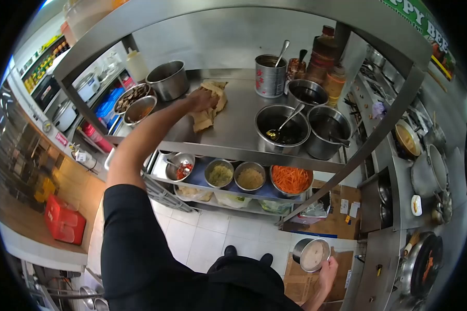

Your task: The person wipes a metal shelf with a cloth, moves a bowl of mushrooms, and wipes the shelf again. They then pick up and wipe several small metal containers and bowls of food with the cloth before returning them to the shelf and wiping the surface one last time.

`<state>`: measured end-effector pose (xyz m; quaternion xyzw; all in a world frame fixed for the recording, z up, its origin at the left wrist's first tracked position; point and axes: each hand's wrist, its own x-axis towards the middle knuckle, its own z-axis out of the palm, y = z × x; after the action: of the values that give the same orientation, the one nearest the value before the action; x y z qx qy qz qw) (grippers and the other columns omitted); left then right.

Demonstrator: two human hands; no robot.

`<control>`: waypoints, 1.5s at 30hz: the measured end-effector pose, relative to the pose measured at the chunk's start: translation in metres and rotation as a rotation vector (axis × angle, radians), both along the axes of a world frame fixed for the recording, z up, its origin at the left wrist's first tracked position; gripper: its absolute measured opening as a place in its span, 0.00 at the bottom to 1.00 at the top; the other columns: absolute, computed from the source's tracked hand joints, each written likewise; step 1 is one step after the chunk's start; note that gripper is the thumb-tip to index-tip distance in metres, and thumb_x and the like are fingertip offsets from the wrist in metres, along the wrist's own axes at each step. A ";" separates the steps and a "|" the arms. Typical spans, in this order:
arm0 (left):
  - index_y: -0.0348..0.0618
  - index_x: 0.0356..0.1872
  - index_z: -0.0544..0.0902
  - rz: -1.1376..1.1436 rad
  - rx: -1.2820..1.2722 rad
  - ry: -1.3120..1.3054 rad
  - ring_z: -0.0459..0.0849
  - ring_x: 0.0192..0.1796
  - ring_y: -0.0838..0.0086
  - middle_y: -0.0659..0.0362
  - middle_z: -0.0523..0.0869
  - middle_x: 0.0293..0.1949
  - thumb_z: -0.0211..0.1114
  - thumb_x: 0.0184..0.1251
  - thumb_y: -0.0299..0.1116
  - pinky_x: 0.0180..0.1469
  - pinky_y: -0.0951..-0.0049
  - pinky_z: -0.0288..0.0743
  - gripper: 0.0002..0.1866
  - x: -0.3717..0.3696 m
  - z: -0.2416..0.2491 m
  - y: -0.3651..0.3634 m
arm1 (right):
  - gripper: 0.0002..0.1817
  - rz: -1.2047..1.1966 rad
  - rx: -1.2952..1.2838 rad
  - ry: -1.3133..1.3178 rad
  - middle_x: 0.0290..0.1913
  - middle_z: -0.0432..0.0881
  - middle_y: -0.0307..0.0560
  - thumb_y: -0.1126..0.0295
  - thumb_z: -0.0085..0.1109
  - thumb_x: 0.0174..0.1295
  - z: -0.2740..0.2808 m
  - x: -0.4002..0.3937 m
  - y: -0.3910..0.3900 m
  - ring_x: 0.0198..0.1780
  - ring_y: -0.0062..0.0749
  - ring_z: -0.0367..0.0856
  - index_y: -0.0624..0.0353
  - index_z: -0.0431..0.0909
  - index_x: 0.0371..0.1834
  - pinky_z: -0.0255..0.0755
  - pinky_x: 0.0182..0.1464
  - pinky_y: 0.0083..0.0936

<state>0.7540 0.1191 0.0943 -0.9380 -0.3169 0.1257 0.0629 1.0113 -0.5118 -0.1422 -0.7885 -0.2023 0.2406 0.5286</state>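
Observation:
My left hand [201,100] presses on a crumpled tan cloth [208,116] on the steel upper shelf [233,116], fingers wrapped in its folds. Just behind it stands an empty-looking steel pot [167,81]. Low at the right, my right hand [327,270] holds a small steel pot [312,255] by its side; a pale beige content fills it. The pot is off the shelf, above flattened cardboard on the floor.
Right on the shelf are pots of dark liquid [282,127], a large can [270,78] and sauce bottles [322,54]. Below are bowls, one with shredded carrot [291,179]. A stove with pans [425,264] lines the right side. A red crate [65,219] stands left.

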 end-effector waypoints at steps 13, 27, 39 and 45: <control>0.39 0.61 0.67 -0.165 -0.115 -0.567 0.62 0.67 0.57 0.47 0.64 0.66 0.51 0.63 0.41 0.67 0.64 0.57 0.26 0.070 -0.020 -0.007 | 0.04 -0.096 -0.034 0.011 0.20 0.66 0.34 0.78 0.45 0.49 0.025 -0.034 -0.005 0.25 0.15 0.61 0.62 0.64 0.19 0.59 0.25 0.19; 0.36 0.56 0.73 -0.420 -0.589 -0.517 0.63 0.67 0.53 0.44 0.68 0.63 0.55 0.45 0.20 0.69 0.64 0.55 0.29 -0.029 -0.001 -0.088 | 0.04 0.012 -0.019 -0.036 0.23 0.73 0.34 0.78 0.44 0.51 -0.002 -0.003 -0.003 0.27 0.15 0.67 0.64 0.71 0.25 0.64 0.29 0.16; 0.42 0.49 0.78 0.130 -0.293 0.574 0.79 0.48 0.49 0.45 0.76 0.52 0.51 0.63 0.43 0.53 0.55 0.73 0.19 -0.047 0.035 -0.097 | 0.05 0.056 0.007 0.053 0.25 0.74 0.35 0.79 0.44 0.51 -0.004 0.004 -0.024 0.28 0.15 0.67 0.65 0.73 0.27 0.64 0.30 0.18; 0.32 0.50 0.74 0.257 -0.448 0.614 0.79 0.44 0.59 0.47 0.77 0.46 0.50 0.62 0.46 0.41 0.57 0.79 0.25 0.044 0.055 -0.136 | 0.03 0.031 -0.015 0.018 0.22 0.68 0.33 0.79 0.45 0.51 -0.002 0.015 -0.038 0.27 0.14 0.62 0.63 0.68 0.22 0.59 0.27 0.18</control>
<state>0.7979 -0.0171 0.1489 -0.8000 -0.3630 0.4729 -0.0679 1.0264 -0.5497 -0.1439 -0.7871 -0.2079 0.2572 0.5207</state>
